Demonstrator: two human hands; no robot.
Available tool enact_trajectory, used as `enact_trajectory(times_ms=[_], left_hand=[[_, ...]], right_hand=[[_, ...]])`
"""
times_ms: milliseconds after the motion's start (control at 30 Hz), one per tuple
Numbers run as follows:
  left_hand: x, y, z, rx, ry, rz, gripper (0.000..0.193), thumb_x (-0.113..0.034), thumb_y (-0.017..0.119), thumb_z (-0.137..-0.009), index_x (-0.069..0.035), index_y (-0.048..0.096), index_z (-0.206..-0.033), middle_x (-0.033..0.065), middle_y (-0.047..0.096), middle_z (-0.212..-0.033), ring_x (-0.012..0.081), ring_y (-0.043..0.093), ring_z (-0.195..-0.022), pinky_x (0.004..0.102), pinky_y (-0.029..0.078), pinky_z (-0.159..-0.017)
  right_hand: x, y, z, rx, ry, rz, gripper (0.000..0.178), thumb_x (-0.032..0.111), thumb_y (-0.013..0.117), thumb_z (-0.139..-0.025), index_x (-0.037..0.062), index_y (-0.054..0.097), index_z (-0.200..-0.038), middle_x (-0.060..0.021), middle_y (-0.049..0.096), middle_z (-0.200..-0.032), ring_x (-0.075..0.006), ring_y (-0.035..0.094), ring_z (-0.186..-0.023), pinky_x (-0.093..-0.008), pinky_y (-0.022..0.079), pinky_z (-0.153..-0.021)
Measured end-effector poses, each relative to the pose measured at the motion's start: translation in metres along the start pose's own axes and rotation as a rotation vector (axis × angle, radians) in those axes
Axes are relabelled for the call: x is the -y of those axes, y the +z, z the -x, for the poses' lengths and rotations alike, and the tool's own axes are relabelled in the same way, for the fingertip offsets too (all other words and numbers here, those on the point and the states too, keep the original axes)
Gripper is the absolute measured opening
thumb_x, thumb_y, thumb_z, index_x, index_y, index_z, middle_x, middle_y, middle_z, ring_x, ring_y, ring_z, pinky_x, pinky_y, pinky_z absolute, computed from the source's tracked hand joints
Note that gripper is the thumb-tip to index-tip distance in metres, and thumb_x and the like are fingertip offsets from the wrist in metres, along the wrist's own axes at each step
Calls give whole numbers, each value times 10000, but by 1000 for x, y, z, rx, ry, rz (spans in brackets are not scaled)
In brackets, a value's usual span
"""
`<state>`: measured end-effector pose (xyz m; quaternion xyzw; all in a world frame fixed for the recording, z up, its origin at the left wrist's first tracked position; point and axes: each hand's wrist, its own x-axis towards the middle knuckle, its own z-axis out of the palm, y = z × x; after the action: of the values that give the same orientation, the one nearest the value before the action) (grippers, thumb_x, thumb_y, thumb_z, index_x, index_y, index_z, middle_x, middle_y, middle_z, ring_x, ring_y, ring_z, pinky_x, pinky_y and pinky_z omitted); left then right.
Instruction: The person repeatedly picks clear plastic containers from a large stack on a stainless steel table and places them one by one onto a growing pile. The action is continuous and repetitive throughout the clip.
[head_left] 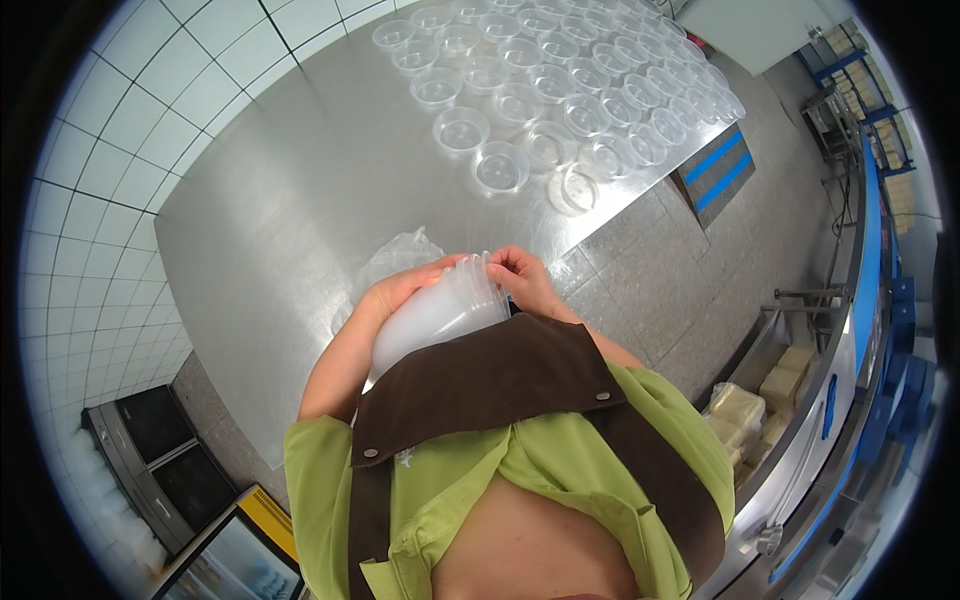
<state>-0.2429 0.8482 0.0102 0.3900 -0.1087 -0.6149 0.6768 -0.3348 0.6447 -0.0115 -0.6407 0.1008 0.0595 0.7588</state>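
While gripping the container stack (432, 312) at frame centre with the left hand (405, 284), pinching its rims with the right hand (527, 280). Partly covered below by the brown apron (490, 375); backed by a crumpled plastic bag (400, 250) and, at upper right, single containers (552, 84) on the steel table (290, 200).

The stack of round plastic tubs (430, 318) is cloudy white, the metal desk (270, 235) silver-grey. Square wall tiles (200, 75) are white with dark gridlines, the cloth apron (480, 380) plain brown.

Bright light glares off the metal table (290, 210) while fisheye edges bend.
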Motion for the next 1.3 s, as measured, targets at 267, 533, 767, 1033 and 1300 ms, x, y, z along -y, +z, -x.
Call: enact_trajectory(times_ms=[267,533,767,1033,1300], left_hand=[[6,-8,5,-53,22,113,586,-302,640,-803,-65,418,-1291,61,526,-1212,164,510,-1115,295,408,-961],[4,-6,6,61,64,173,584,-305,646,-801,-52,420,-1276,95,518,-1248,196,492,-1163,321,392,-989],[2,-7,3,73,-29,148,818,-348,673,-770,-67,265,-1421,112,497,-1294,220,480,-1187,333,381,-998],[10,5,38,-27,134,225,512,-241,605,-802,-65,418,-1246,135,559,-1204,224,522,-1134,334,412,-972],[9,3,56,-135,137,-40,647,-385,677,-749,-51,439,-1249,107,552,-1205,214,509,-1142,338,401,-974]], right_hand=[[-13,-60,-27,-263,47,105,144,141,576,-882,4,540,-854,-55,619,-737,-112,580,-595,-242,474,-523],[-32,-100,-44,-714,11,743,443,257,677,-807,-85,540,-1053,-178,632,-907,-185,638,-756,-300,508,-605],[9,-7,-2,-56,-43,414,332,231,698,-801,-6,611,-1018,-92,639,-907,-153,586,-772,-285,482,-694],[-40,-39,-24,-374,192,492,235,199,650,-826,-30,604,-856,-68,616,-677,-133,591,-553,-259,474,-505],[-26,-12,-4,-463,17,854,326,236,652,-801,-41,613,-968,-164,633,-909,-219,638,-784,-343,506,-680]])
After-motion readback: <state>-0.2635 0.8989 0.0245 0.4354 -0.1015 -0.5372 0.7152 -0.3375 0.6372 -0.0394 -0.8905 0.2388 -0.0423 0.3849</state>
